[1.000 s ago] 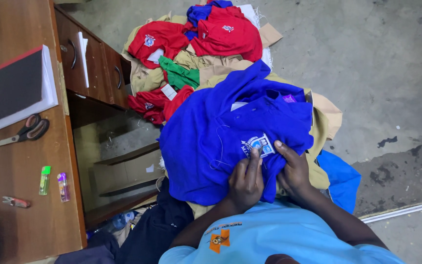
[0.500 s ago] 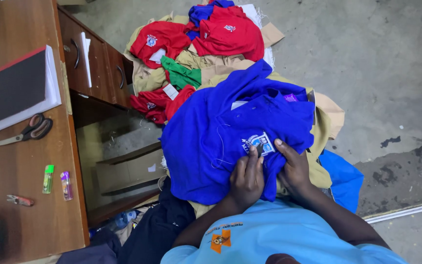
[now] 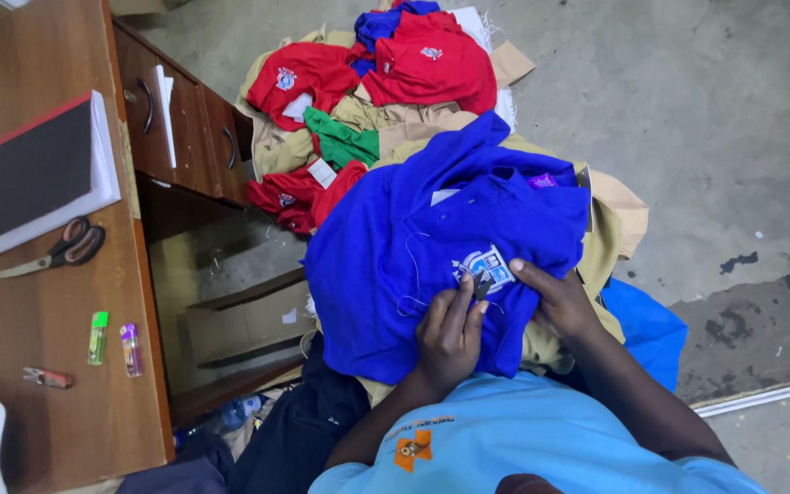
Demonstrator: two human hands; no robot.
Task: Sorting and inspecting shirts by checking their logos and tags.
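Blue polo shirt [image 3: 413, 274], soft knit, overhangs the lap; left hand [image 3: 450, 334] pinches a small tool at its embroidered badge [image 3: 486, 267], right hand [image 3: 555, 297] presses flat, open.

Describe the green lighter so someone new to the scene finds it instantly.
Start at the wooden desk on the left side of the head view. Below the scissors near the desk's front edge, two small lighters lie side by side. The green lighter is the left one; its neighbour, the purple lighter, sits closer to the desk edge.

Royal blue shirt [image 3: 413, 265] under both hands, white-and-blue crest [image 3: 486, 268] at fingertips. Red shirts [image 3: 395, 64], green one [image 3: 345, 142], tan cloth [image 3: 413, 123] beyond.
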